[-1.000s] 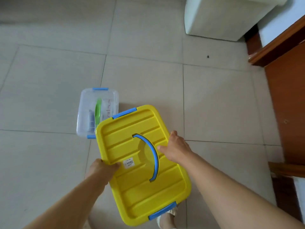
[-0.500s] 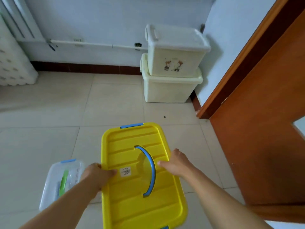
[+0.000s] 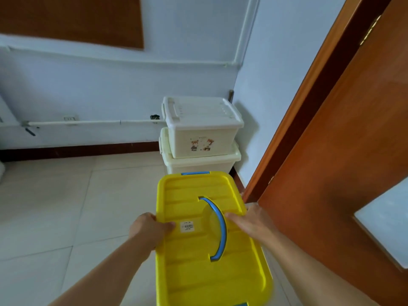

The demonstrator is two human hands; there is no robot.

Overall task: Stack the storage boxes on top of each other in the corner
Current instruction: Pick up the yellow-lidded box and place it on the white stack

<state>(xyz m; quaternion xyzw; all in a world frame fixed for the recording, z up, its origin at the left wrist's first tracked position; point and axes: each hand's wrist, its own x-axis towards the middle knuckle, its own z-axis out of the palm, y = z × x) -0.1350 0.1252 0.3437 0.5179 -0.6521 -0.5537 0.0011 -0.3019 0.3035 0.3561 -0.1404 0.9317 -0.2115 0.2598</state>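
A yellow storage box (image 3: 205,244) with a blue handle (image 3: 217,228) is held above the tiled floor (image 3: 55,206), left hand (image 3: 149,228) gripping its left edge, right hand (image 3: 249,221) gripping its right edge. Just beyond the yellow box, in the corner, a white box (image 3: 202,127) sits stacked on a cream box (image 3: 198,164).

A small white sticker (image 3: 187,227) with a barcode sits on the yellow box lid (image 3: 198,250), at 9 o'clock from the blue handle (image 3: 217,228). Its print is too tiny to read.
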